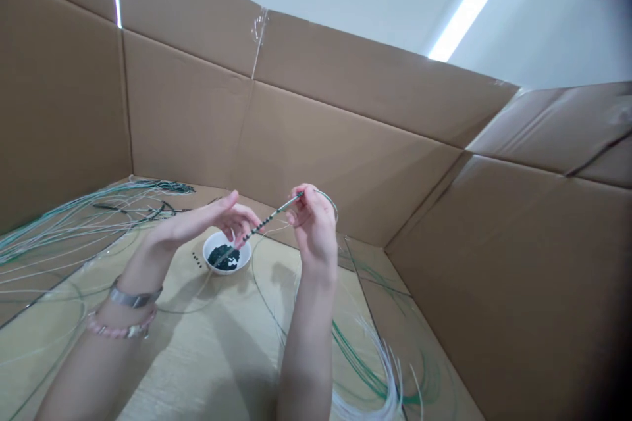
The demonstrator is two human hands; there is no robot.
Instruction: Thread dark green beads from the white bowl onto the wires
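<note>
Cardboard walls [345, 138] surround the pale yellow work surface [212, 348].

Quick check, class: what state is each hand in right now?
Left hand: open, thumb raised, fingers at the beaded strand; whether they grip it cannot be told.
Right hand: closed, fingertips pinching the strand's upper part.

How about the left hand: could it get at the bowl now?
Probably yes: the left hand hangs close by the bowl, with only thin string across it, though its fingers seem busy with strung beads.
</note>
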